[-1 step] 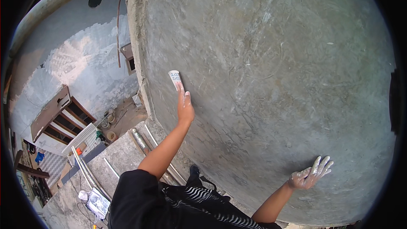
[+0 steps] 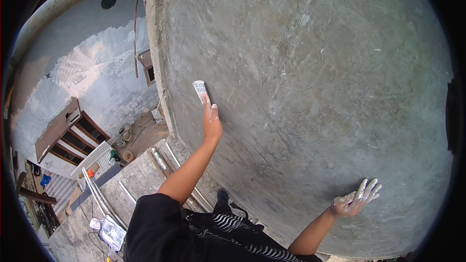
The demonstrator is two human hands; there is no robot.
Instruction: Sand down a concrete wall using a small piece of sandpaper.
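Observation:
My left hand is raised close to the grey cement wall, near its left edge. White-smeared fingers hold a small white tapered piece with blue print; whether it is a cup or a folded sheet I cannot tell. The piece lies close along the wall's surface. Lower down on the right, my right hand is next to the same wall, its fingers stretched out and coated white. Nothing shows in it, and whether its palm presses the wall is hidden.
Below left is a concrete ledge with pipes and a white-smeared tray. Beyond its edge, lower ground holds several buckets. A patchy white-and-grey wall with a barred window faces it.

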